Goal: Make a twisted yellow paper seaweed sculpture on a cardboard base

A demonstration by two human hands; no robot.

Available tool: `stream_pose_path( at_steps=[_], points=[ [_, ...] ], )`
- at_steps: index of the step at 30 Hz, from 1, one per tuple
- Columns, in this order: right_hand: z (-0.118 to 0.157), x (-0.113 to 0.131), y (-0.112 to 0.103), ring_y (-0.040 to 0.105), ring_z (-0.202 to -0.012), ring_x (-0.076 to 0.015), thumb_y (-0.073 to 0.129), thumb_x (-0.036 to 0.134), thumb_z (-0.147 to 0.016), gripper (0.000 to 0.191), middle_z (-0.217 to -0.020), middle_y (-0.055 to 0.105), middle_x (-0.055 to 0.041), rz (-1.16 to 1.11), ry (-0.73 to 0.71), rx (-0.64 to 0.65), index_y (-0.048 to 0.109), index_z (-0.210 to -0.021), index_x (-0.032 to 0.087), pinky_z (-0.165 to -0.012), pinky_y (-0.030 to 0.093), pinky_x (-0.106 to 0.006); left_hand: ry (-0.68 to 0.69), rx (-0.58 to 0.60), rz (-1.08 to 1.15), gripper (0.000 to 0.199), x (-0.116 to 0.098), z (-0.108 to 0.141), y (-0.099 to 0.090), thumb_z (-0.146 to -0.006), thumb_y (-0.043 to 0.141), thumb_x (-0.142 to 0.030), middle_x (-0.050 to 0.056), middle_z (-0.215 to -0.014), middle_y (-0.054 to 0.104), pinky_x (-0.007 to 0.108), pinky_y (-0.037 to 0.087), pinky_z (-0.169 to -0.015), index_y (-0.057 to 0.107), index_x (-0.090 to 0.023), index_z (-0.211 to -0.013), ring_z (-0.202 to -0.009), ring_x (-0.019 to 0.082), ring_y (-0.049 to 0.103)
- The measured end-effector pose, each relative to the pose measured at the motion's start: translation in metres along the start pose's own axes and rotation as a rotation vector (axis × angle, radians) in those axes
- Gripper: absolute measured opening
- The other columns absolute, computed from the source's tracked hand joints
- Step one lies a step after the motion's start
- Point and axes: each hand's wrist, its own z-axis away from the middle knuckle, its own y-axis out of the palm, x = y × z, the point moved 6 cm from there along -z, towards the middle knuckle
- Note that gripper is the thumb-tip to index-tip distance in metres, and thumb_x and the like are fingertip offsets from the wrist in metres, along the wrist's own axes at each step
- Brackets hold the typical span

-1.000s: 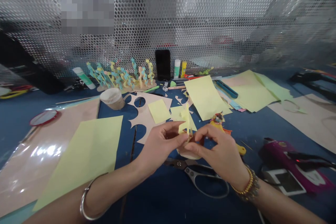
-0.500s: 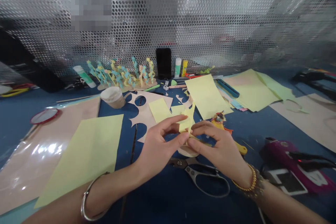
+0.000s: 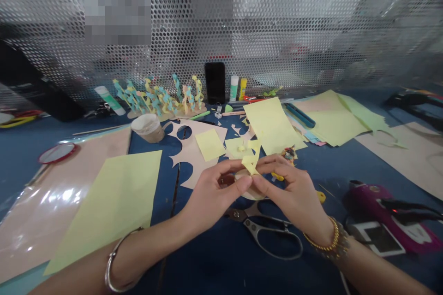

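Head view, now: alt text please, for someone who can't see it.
Two bare hands, left and right, pinch a folded yellow paper strip above a blue table; scissors lie just below, yellow sheets around.

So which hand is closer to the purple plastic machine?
The right hand. It is left of the purple plastic machine, across a bit of blue table. The left hand is farther, beyond the right one; both pinch a folded yellow paper strip.

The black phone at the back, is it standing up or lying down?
Standing up. The black phone is on its short edge, tall dark face toward us, beside the upright green-and-white glue stick.
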Motion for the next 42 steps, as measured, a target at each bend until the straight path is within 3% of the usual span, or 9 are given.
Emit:
stream_pose_path(
  at_steps=[5,10,16,25,30,42],
  points=[
    [-0.0002,-0.0021,0.001,0.058,-0.087,-0.0177,0.064,0.027,-0.079,0.006,-0.089,0.061,-0.0043,-0.015,0.025,0.015,0.066,-0.076,0.022,-0.08,0.047,-0.033,-0.072,-0.005,0.102,0.018,0.0032,0.0002,-0.0007,-0.076,0.068,-0.032,0.001,-0.082,0.066,0.024,0.054,-0.059,0.068,-0.02,-0.089,-0.069,0.014,0.062],
    [-0.0009,-0.0031,0.0035,0.058,-0.087,-0.0179,0.063,0.028,-0.08,0.007,-0.089,0.062,-0.0038,-0.048,0.04,0.056,0.067,-0.077,0.022,-0.081,0.047,-0.034,-0.121,0.021,0.204,0.02,0.0066,0.0003,0.0027,-0.073,0.07,-0.029,0.002,-0.086,0.066,0.022,0.055,-0.052,0.07,-0.02,-0.091,-0.067,0.014,0.062],
    [-0.0009,-0.0013,0.0039,0.058,-0.089,-0.0163,0.062,0.029,-0.081,0.01,-0.09,0.062,-0.0044,-0.041,0.027,0.067,0.068,-0.079,0.021,-0.08,0.046,-0.03,-0.108,-0.011,0.169,0.012,0.0075,0.0002,-0.0003,-0.073,0.069,-0.026,-0.001,-0.078,0.061,0.017,0.052,-0.049,0.07,-0.019,-0.083,-0.063,0.01,0.059],
    [-0.0008,0.0019,-0.0005,0.057,-0.076,-0.0129,0.059,0.024,-0.083,0.01,-0.078,0.061,-0.0011,-0.006,-0.013,0.028,0.063,-0.075,0.02,-0.069,0.046,-0.026,-0.057,-0.032,0.11,0.018,0.0075,0.0008,-0.0018,-0.073,0.069,-0.024,0.002,-0.088,0.062,0.017,0.052,-0.05,0.069,-0.017,-0.09,-0.066,0.01,0.06],
    [-0.0007,0.0035,0.0002,0.057,-0.067,-0.01,0.06,0.023,-0.082,0.01,-0.072,0.063,0.0011,0.026,-0.001,0.029,0.063,-0.073,0.019,-0.061,0.045,-0.021,-0.073,-0.036,0.112,0.017,0.0083,-0.0003,-0.0024,-0.072,0.07,-0.026,0.002,-0.086,0.061,0.017,0.052,-0.047,0.069,-0.015,-0.086,-0.062,0.009,0.059],
    [0.0002,-0.0008,-0.0023,0.061,-0.066,-0.0099,0.06,0.024,-0.081,0.007,-0.074,0.069,0.0008,0.023,0.065,0.005,0.065,-0.078,0.02,-0.059,0.049,-0.018,-0.115,-0.074,0.079,0.019,0.0066,-0.0006,-0.0039,-0.071,0.07,-0.027,0.003,-0.088,0.064,0.017,0.052,-0.043,0.07,-0.015,-0.087,-0.058,0.009,0.058]
  ],
)
